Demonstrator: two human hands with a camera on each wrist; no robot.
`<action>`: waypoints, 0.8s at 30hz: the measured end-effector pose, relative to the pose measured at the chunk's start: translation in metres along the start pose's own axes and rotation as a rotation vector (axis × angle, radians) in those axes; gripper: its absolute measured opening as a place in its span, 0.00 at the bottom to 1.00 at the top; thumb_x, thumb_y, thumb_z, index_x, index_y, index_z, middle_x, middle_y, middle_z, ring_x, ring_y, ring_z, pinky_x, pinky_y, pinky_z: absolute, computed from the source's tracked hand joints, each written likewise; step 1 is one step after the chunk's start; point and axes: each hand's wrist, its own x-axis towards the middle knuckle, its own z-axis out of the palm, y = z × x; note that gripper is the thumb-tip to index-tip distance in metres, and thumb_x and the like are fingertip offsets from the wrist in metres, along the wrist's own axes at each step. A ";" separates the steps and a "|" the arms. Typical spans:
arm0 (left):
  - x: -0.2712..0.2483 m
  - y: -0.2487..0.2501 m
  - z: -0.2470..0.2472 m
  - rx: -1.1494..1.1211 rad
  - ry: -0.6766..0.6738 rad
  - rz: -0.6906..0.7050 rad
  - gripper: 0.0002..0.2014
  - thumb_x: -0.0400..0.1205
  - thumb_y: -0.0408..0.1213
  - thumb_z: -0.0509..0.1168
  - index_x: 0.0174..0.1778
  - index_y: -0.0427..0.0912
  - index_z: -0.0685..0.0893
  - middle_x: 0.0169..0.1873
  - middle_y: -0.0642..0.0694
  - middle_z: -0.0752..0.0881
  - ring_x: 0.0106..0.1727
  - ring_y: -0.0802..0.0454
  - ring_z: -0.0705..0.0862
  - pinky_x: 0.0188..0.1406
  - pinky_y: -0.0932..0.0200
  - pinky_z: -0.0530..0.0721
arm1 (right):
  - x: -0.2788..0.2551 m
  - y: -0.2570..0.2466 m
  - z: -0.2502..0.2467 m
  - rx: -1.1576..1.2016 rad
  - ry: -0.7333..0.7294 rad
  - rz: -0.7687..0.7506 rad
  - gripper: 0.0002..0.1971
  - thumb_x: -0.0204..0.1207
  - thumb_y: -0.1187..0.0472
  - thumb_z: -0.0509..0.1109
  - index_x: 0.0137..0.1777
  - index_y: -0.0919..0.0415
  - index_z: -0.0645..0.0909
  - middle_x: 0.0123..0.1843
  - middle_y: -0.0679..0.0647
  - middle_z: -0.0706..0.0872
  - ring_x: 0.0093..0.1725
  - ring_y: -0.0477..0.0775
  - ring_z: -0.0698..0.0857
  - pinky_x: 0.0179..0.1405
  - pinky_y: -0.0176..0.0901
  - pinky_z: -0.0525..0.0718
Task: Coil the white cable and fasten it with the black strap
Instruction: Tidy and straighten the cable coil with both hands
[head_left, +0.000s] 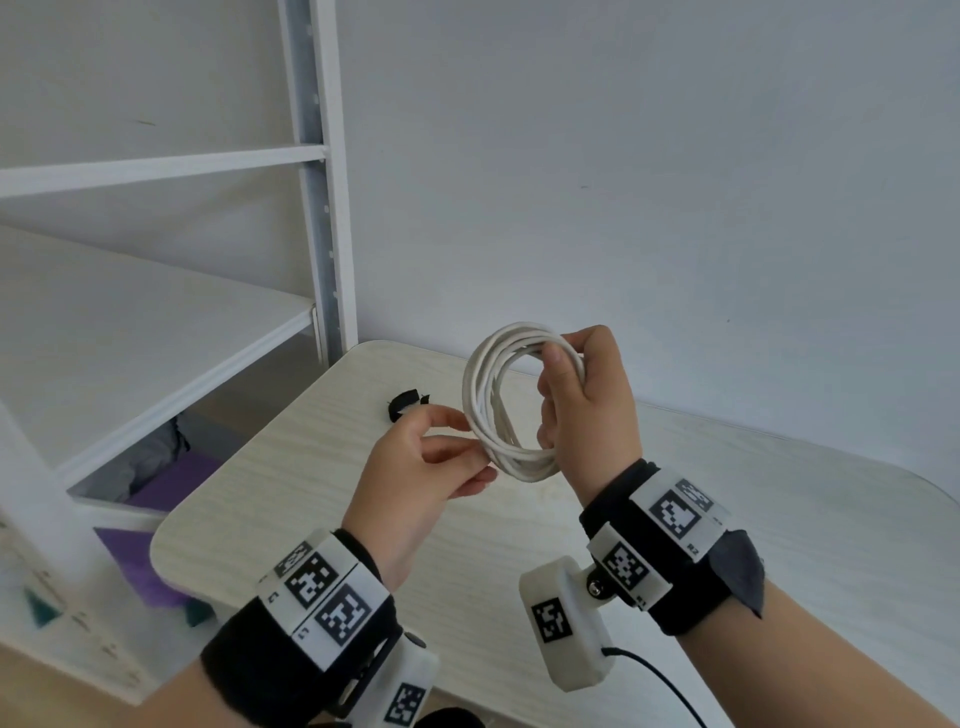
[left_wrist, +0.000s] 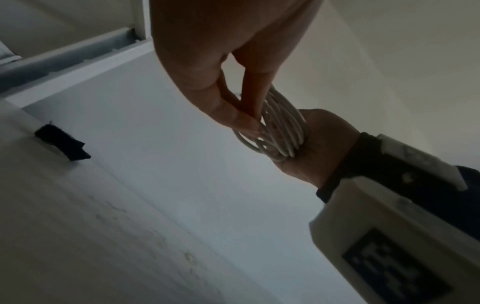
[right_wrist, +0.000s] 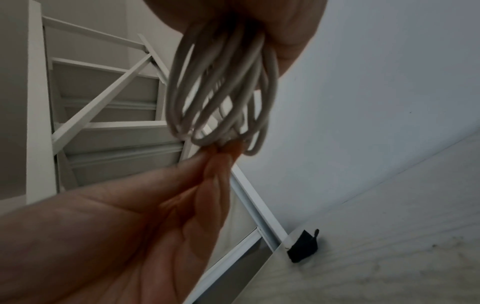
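Note:
The white cable (head_left: 485, 395) is wound into a ring of several loops and held up above the table. My right hand (head_left: 587, 405) grips the ring's right side, thumb across the top strands, the loops running through the palm (right_wrist: 221, 82). My left hand (head_left: 431, 462) pinches the lower left of the coil (left_wrist: 272, 131) between thumb and fingertips. The black strap (head_left: 405, 402) lies loose on the table just behind my left hand, near the back left corner (left_wrist: 62, 144) (right_wrist: 303, 245). Neither hand touches it.
The pale wood-grain table (head_left: 363, 519) has a rounded left corner and meets a white wall at the back. A white shelving unit (head_left: 311, 208) stands to the left, with purple items (head_left: 171, 478) low beside the table. A thin black lead (head_left: 654, 675) runs from the right wrist camera.

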 end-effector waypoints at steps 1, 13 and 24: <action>0.000 0.001 0.000 0.046 -0.009 0.013 0.09 0.76 0.30 0.71 0.50 0.43 0.85 0.39 0.41 0.92 0.41 0.51 0.90 0.44 0.61 0.88 | -0.001 -0.001 0.000 0.031 -0.008 0.027 0.09 0.81 0.58 0.58 0.38 0.48 0.68 0.31 0.53 0.74 0.20 0.47 0.67 0.19 0.37 0.67; 0.006 0.035 -0.026 0.567 -0.424 0.014 0.13 0.69 0.46 0.74 0.49 0.52 0.89 0.45 0.52 0.92 0.49 0.55 0.88 0.62 0.48 0.83 | -0.006 0.001 -0.002 0.042 -0.078 0.089 0.07 0.82 0.61 0.58 0.41 0.57 0.67 0.29 0.53 0.71 0.18 0.48 0.64 0.17 0.39 0.64; 0.011 0.037 -0.032 0.758 -0.192 0.209 0.25 0.65 0.67 0.60 0.38 0.47 0.83 0.43 0.49 0.84 0.45 0.58 0.84 0.43 0.60 0.78 | -0.005 -0.003 0.001 0.072 -0.096 0.115 0.07 0.82 0.62 0.58 0.41 0.58 0.67 0.29 0.53 0.70 0.21 0.49 0.62 0.19 0.39 0.60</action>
